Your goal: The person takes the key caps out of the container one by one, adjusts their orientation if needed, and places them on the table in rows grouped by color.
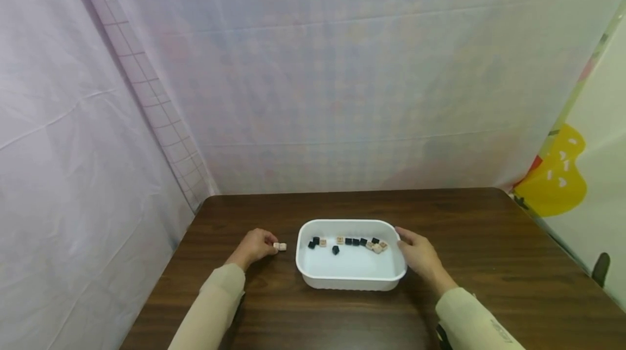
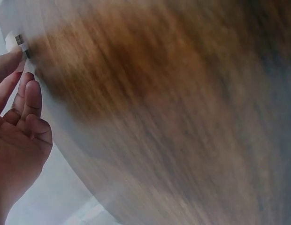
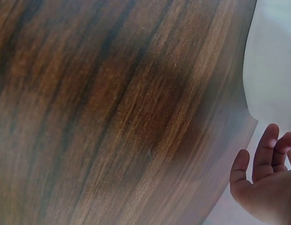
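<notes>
My left hand (image 1: pixel 256 245) is on the left of the table, its thumb and a fingertip pinching at a pair of small light cubes (image 1: pixel 280 247) set side by side. These light cubes (image 2: pixel 15 41) show again at the fingertips in the left wrist view, partly covered by the thumb. Several black cubes (image 1: pixel 355 242) and light cubes (image 1: pixel 376 248) with faint marks lie in a white plastic tub (image 1: pixel 349 285), mostly toward its far side. The right hand (image 1: pixel 419 255) holds the tub by its right rim; in the right wrist view its outer fingers (image 3: pixel 264 152) are loosely bent.
A dark wood-grain table (image 1: pixel 440 208) carries everything. Pale curtains (image 1: pixel 337 94) hang behind it and along the left. A yellow printed shape (image 1: pixel 552 181) shows on the sheet at the right, and a dark rounded object (image 1: pixel 600 269) stands by the right table edge.
</notes>
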Available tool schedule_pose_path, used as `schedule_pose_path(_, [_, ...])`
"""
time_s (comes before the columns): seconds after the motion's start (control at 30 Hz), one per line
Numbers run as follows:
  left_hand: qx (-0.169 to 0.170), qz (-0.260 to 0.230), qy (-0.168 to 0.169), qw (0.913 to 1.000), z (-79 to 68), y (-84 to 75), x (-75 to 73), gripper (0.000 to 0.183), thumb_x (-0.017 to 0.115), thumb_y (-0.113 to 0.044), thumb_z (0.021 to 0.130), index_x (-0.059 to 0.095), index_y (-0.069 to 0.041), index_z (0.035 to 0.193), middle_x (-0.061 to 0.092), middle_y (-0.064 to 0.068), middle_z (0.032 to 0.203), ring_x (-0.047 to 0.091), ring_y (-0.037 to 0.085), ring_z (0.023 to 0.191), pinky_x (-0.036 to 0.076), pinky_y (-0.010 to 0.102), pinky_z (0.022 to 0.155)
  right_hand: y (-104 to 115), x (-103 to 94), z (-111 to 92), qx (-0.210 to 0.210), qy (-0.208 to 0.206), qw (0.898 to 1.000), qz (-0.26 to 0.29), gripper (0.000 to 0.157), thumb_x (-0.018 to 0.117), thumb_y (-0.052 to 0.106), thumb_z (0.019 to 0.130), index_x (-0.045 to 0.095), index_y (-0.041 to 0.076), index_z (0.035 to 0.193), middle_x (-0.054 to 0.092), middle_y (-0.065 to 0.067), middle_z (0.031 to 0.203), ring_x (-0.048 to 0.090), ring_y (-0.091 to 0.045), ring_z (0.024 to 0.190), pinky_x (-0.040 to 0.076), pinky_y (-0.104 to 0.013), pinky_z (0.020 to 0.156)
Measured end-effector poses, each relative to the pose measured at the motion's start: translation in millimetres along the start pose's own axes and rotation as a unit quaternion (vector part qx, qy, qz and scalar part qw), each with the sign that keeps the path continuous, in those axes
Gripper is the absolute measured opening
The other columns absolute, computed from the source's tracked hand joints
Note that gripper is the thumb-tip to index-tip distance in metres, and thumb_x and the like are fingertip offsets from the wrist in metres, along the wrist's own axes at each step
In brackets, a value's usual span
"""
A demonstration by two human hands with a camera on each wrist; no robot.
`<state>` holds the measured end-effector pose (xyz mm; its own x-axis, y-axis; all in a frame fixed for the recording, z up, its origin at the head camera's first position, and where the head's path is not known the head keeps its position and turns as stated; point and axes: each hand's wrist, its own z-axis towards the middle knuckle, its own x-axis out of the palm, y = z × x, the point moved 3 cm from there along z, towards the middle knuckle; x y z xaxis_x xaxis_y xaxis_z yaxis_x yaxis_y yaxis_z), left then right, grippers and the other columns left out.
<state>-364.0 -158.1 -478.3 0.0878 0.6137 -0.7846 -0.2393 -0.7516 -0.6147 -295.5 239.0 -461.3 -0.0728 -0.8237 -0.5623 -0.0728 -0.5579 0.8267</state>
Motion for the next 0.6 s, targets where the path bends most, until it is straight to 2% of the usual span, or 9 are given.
schedule_pose_path(0.2, [0.004,0.008,0.005,0.9999,0.3,-0.9,-1.5,0.017,0.080,-0.003,0.074,0.072,-0.004,0.089,0.059,-0.001,0.073,0.051,0.013,0.068,0.044,0.029,0.063,-0.4,0.0,0.2,0.007,0.001,1.000,0.004,0.046,0.048,0.012,0.100,0.047,-0.003,0.144,0.047,-0.033,0.140,0.055,-0.041,0.116,0.045,-0.053,0.095])
schedule_pose_path(0.37, [0.010,0.015,0.007,0.9998,-1.5,-3.0,-2.4,0.015,0.080,-0.002,0.075,0.072,-0.004,0.087,0.058,-0.001,0.073,0.051,0.013,0.069,0.044,0.030,0.065,-0.2,-0.3,0.0,0.010,-0.001,1.000,0.006,0.046,0.049,0.013,0.100,0.047,-0.003,0.143,0.050,-0.032,0.137,0.059,-0.037,0.111,0.049,-0.049,0.091])
schedule_pose_path(0.6, [0.002,0.012,0.016,0.9998,-1.5,-5.1,-6.8,0.025,0.080,-0.001,0.074,0.071,-0.002,0.097,0.060,0.001,0.077,0.054,0.015,0.072,0.047,0.032,0.068,-0.9,0.3,0.4,0.013,0.001,1.000,0.007,0.046,0.047,0.012,0.100,0.047,-0.003,0.143,0.051,-0.032,0.136,0.059,-0.037,0.111,0.048,-0.050,0.092])
